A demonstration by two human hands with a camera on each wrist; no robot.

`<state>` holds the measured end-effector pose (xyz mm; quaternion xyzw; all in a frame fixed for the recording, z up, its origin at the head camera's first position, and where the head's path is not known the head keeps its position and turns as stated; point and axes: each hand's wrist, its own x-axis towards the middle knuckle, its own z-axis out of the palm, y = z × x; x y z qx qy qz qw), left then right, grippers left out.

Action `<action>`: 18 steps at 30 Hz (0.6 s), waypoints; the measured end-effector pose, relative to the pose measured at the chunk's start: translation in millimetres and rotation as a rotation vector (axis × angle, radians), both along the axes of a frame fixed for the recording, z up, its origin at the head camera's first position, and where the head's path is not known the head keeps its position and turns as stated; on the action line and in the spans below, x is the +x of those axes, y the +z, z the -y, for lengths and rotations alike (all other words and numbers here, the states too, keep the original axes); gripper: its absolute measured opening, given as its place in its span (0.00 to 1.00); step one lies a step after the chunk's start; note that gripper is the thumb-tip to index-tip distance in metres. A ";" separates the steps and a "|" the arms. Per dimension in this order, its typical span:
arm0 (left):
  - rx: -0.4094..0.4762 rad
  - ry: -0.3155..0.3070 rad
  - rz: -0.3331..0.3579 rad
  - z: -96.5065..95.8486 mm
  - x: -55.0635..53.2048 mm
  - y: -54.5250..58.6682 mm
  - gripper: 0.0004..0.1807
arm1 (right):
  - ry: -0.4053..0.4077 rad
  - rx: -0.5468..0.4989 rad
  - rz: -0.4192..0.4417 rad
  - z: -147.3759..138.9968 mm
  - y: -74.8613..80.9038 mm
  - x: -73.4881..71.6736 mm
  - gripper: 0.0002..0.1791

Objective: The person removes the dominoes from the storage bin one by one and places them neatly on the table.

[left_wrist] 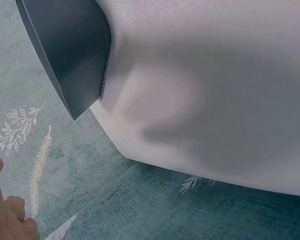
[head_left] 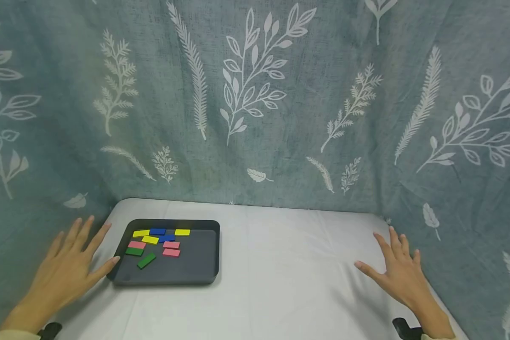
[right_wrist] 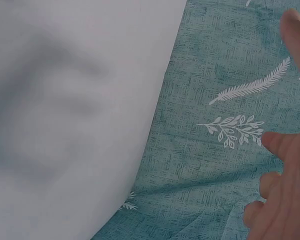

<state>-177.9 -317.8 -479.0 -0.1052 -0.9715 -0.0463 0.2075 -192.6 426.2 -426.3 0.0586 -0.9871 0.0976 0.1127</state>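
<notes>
On the left part of the white table stands a dark grey tray [head_left: 195,264] with several small flat blocks in it. Yellow [head_left: 182,232], blue [head_left: 157,232], pink [head_left: 171,252] and green blocks [head_left: 146,261] lie mostly toward its left and back. My left hand [head_left: 70,264] is spread beside the tray's left side, thumb tip overlapping the rim in the head view, holding nothing. Far to the right my right hand [head_left: 401,276] hovers over the table's right edge, fingers spread and nothing held. The left wrist view shows the tray's outer wall [left_wrist: 75,55].
The table's white cloth [head_left: 289,264] reaches between the tray and my right hand. A blue-green curtain [head_left: 255,156] with white leaf prints hangs behind the table and along both sides. Hand shadows fall on the cloth.
</notes>
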 end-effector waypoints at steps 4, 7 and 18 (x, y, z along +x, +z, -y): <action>0.011 0.007 0.007 -0.2 1.6 -0.9 0.54 | 0.007 0.019 -0.023 2.3 -1.7 -0.7 0.59; 0.014 0.002 0.004 -0.3 0.7 -1.3 0.54 | 0.011 0.022 -0.024 2.8 -3.3 -0.8 0.59; -0.002 0.023 0.010 0.7 -0.8 -3.3 0.55 | 0.008 0.000 -0.032 4.0 -10.4 4.6 0.56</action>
